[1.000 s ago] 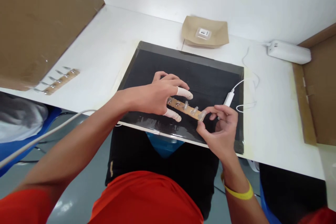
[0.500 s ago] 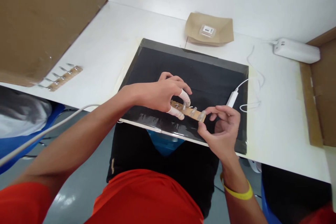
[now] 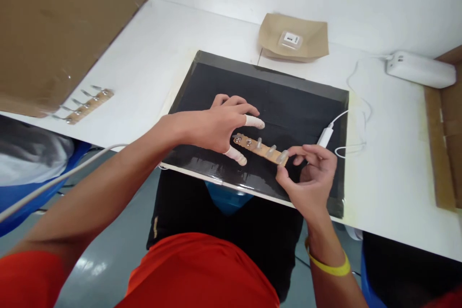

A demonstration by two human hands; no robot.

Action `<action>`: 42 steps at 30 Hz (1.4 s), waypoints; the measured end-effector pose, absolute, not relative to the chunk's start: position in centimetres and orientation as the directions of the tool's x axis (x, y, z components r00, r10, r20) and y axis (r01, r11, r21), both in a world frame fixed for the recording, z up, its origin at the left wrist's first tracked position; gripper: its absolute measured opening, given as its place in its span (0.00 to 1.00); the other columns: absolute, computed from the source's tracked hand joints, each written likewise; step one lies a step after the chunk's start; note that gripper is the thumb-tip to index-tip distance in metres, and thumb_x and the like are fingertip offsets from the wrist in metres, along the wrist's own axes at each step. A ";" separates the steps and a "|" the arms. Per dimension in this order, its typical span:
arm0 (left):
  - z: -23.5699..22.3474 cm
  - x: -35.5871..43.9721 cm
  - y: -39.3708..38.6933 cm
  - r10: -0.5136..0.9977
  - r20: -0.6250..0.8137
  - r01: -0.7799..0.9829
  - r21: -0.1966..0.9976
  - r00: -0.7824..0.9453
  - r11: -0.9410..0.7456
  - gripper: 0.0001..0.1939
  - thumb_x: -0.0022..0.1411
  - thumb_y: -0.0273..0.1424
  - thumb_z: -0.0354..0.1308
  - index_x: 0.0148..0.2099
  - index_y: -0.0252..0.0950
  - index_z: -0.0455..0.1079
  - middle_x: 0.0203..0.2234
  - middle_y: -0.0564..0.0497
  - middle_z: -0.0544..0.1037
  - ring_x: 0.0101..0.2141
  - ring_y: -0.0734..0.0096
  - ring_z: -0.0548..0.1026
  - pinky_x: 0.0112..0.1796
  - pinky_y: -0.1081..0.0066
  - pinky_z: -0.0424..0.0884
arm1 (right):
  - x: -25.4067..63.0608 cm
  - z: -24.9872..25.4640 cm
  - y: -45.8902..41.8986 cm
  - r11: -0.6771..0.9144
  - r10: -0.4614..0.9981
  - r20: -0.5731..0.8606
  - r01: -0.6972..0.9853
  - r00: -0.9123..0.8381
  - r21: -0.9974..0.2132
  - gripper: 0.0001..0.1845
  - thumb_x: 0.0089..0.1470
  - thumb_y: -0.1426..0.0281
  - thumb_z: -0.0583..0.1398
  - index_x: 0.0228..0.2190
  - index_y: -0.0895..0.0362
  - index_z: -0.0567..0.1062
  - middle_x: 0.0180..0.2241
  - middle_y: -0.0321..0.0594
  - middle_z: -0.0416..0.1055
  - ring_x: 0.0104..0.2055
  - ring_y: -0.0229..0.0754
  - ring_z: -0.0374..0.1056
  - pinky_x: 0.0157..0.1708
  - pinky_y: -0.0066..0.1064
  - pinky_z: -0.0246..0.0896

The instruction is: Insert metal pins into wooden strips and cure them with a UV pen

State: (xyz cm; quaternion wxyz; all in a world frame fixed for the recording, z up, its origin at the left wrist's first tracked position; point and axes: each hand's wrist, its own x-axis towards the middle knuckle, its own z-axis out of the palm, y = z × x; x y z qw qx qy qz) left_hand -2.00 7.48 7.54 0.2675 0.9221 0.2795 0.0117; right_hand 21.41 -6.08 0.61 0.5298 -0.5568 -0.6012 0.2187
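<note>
A narrow tan strip (image 3: 266, 150) with several small fittings along it lies slantwise over the black mat (image 3: 216, 77). Two fittings near its left end are bare shiny metal; the others toward the right carry translucent sleeves. My right hand (image 3: 312, 173) pinches the strip's right end between thumb and fingers. My left hand (image 3: 225, 127) hovers at the left end, its thumb and index finger spread apart around the strip, nothing visible between them. White finger cots cover that thumb and index finger.
A similar strip with metal pieces (image 3: 90, 106) lies at the left by a large cardboard sheet (image 3: 65, 24). Behind the mat stands a paper tray (image 3: 269, 41) holding a small clear case (image 3: 290, 40). A white cabled stick (image 3: 326, 135) and a white power box (image 3: 420, 70) are at the right.
My left thumb and index finger have spread apart and drawn back from the strip's middle fitting, uncovering its left part. My right hand keeps its hold on the right end.
</note>
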 end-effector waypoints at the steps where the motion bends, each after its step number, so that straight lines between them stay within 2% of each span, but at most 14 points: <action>1: 7.6 -2.1 7.5 0.531 -0.131 0.518 0.501 0.837 -0.693 0.41 0.52 0.49 0.77 0.66 0.47 0.71 0.70 0.44 0.67 0.70 0.42 0.57 0.66 0.49 0.50 | 21.5 0.6 -5.9 0.283 0.899 0.395 0.440 0.186 -0.852 0.28 0.47 0.76 0.67 0.47 0.48 0.63 0.37 0.32 0.76 0.32 0.38 0.66 0.35 0.35 0.63; 7: 7.3 -2.0 7.5 0.632 -0.056 0.575 0.484 0.773 -0.660 0.44 0.54 0.44 0.77 0.69 0.46 0.66 0.72 0.41 0.62 0.71 0.37 0.54 0.66 0.44 0.50 | 21.9 0.5 -4.7 0.224 0.899 0.369 0.478 0.235 -0.849 0.29 0.46 0.75 0.67 0.47 0.48 0.63 0.37 0.32 0.75 0.33 0.39 0.66 0.37 0.36 0.62; 12: 7.1 -2.3 5.1 0.728 0.110 0.620 0.449 0.676 -0.643 0.32 0.63 0.39 0.72 0.67 0.46 0.68 0.72 0.41 0.62 0.71 0.40 0.56 0.66 0.43 0.49 | 22.6 0.2 -3.7 0.145 0.895 0.352 0.570 0.272 -0.809 0.30 0.46 0.75 0.67 0.49 0.50 0.63 0.39 0.34 0.76 0.33 0.40 0.65 0.43 0.41 0.60; 14: 6.5 -2.1 3.6 0.777 0.186 0.663 0.427 0.602 -0.615 0.24 0.69 0.40 0.66 0.65 0.46 0.71 0.70 0.43 0.66 0.69 0.42 0.59 0.65 0.44 0.50 | 22.9 0.1 -3.4 0.113 0.889 0.371 0.657 0.268 -0.746 0.29 0.46 0.73 0.67 0.49 0.50 0.64 0.40 0.35 0.78 0.33 0.41 0.66 0.50 0.47 0.58; 16: 5.7 -1.6 2.1 0.836 0.243 0.725 0.417 0.492 -0.548 0.17 0.74 0.40 0.60 0.61 0.46 0.74 0.66 0.45 0.72 0.66 0.45 0.64 0.62 0.44 0.53 | 23.1 0.0 -3.2 0.070 0.893 0.378 0.754 0.243 -0.653 0.29 0.47 0.72 0.67 0.49 0.50 0.65 0.41 0.35 0.79 0.34 0.42 0.67 0.57 0.55 0.52; 18: 4.8 -0.8 0.7 0.884 0.265 0.776 0.426 0.386 -0.466 0.14 0.76 0.39 0.56 0.58 0.47 0.77 0.60 0.46 0.77 0.62 0.48 0.68 0.59 0.45 0.55 | 23.3 -0.2 -3.1 0.038 0.909 0.359 0.815 0.213 -0.579 0.27 0.49 0.71 0.67 0.50 0.51 0.66 0.42 0.37 0.79 0.35 0.44 0.69 0.59 0.58 0.47; 21: 3.6 0.4 -0.6 0.902 0.274 0.812 0.401 0.335 -0.424 0.14 0.76 0.39 0.55 0.55 0.46 0.79 0.57 0.46 0.79 0.58 0.48 0.70 0.55 0.44 0.58 | 23.3 -0.4 -3.1 0.026 0.921 0.341 0.846 0.187 -0.533 0.27 0.53 0.70 0.66 0.52 0.52 0.67 0.41 0.40 0.80 0.40 0.49 0.71 0.59 0.58 0.46; 25: 2.6 1.8 -1.1 0.907 0.289 0.857 0.331 0.306 -0.395 0.14 0.76 0.41 0.55 0.55 0.45 0.80 0.58 0.44 0.79 0.58 0.44 0.69 0.52 0.44 0.58 | 23.2 -0.5 -3.2 0.020 0.921 0.347 0.866 0.178 -0.499 0.27 0.55 0.69 0.66 0.55 0.52 0.67 0.43 0.43 0.80 0.45 0.53 0.72 0.59 0.57 0.46; 30: 1.3 3.6 -0.9 0.857 0.464 0.903 0.232 0.223 -0.361 0.09 0.74 0.35 0.60 0.49 0.46 0.82 0.59 0.47 0.79 0.60 0.47 0.69 0.53 0.49 0.54 | 23.0 -0.3 -3.6 0.007 0.921 0.366 0.932 0.135 -0.363 0.27 0.60 0.67 0.63 0.59 0.55 0.66 0.43 0.44 0.83 0.50 0.55 0.72 0.59 0.54 0.47; 33: 0.8 4.5 -0.8 0.835 0.510 0.922 0.184 0.206 -0.340 0.08 0.74 0.33 0.60 0.47 0.45 0.82 0.62 0.50 0.78 0.62 0.49 0.68 0.56 0.51 0.52 | 22.9 -0.2 -3.8 0.023 0.914 0.393 0.955 0.099 -0.294 0.25 0.62 0.67 0.62 0.59 0.56 0.66 0.45 0.45 0.83 0.49 0.54 0.72 0.59 0.53 0.47; 36: 0.7 5.0 -0.7 0.850 0.490 0.930 0.183 0.195 -0.318 0.10 0.74 0.30 0.58 0.46 0.45 0.81 0.64 0.53 0.76 0.65 0.50 0.67 0.59 0.52 0.48 | 22.9 -0.2 -4.0 0.063 0.892 0.448 0.965 0.059 -0.254 0.24 0.61 0.67 0.63 0.57 0.56 0.68 0.45 0.45 0.82 0.49 0.53 0.72 0.59 0.52 0.47; 42: 0.6 4.9 -0.5 0.830 0.484 0.924 0.099 0.279 -0.368 0.11 0.74 0.29 0.56 0.42 0.43 0.80 0.65 0.53 0.75 0.67 0.51 0.67 0.62 0.52 0.44 | 22.8 0.1 -4.2 0.065 0.809 0.577 0.960 0.109 -0.272 0.21 0.55 0.68 0.66 0.51 0.54 0.72 0.40 0.41 0.83 0.45 0.53 0.72 0.55 0.50 0.50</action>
